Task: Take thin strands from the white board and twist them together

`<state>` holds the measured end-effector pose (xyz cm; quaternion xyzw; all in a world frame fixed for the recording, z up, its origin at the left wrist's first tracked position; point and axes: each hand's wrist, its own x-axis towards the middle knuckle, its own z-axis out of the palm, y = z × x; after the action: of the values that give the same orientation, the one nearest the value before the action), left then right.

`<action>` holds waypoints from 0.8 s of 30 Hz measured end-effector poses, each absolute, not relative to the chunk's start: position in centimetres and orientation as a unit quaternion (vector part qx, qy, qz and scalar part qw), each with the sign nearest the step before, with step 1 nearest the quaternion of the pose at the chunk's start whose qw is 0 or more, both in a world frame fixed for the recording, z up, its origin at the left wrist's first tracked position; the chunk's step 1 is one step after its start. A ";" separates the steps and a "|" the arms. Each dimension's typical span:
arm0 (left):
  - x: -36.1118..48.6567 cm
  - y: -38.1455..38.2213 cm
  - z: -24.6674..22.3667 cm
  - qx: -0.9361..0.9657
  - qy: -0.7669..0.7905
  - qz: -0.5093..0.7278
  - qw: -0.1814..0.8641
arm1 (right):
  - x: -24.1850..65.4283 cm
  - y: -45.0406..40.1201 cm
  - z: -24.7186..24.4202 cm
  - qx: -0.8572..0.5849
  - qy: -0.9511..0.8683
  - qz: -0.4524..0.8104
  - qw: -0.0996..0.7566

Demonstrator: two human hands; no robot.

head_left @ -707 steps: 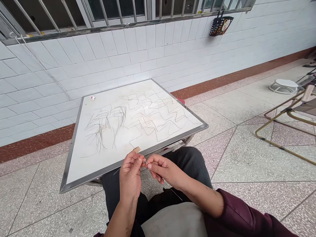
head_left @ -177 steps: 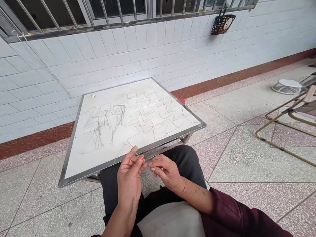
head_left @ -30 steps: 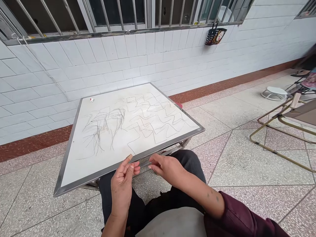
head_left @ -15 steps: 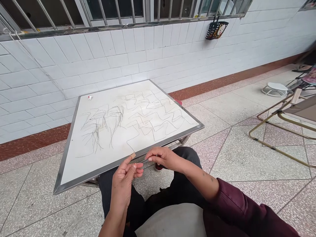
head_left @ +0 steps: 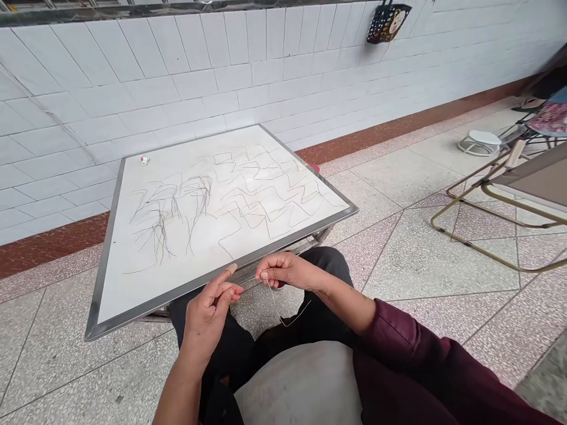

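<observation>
My left hand (head_left: 209,311) is in front of the table's near edge, thumb against the fingers, pinching a thin strand. Its index finger points up toward the metal rim and has a pale tan tip. To the right, my right hand (head_left: 283,270) pinches the strand between thumb and fingertips. A short stretch runs between both hands. From my right fingers a pale, bent end of the thin strand (head_left: 283,322) hangs over my lap. On the white table (head_left: 133,301) lie thin dark zigzag strands (head_left: 266,195) at right and a tangled bunch of strands (head_left: 163,230) at left.
A small white-and-red object (head_left: 144,160) sits at the table's far left corner. Behind stands a white tiled wall (head_left: 186,88) with a dark patterned basket (head_left: 388,23) hanging on it. A folding chair (head_left: 500,206) and a white stool (head_left: 479,142) stand at right.
The view has tilted down and shifted slightly right. My hands have moved a little apart, and a loose end of the strand now shows hanging below my right hand.
</observation>
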<state>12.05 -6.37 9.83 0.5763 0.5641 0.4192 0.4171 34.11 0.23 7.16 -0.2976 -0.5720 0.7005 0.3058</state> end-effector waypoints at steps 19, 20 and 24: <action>17.5 -8.1 8.6 0.443 0.494 0.378 0.646 | 34.6 0.7 9.5 -0.360 -0.591 0.566 0.448; 17.6 -8.1 8.4 0.444 0.496 0.385 0.639 | 34.5 0.7 9.4 -0.364 -0.590 0.563 0.449; 17.3 -8.0 7.5 0.462 0.512 0.406 0.599 | 34.1 0.5 9.1 -0.380 -0.581 0.559 0.454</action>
<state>17.29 -7.97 7.52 0.4624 0.5119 0.4060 0.5994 34.06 0.54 9.08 -0.3797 -0.5806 0.5589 0.4543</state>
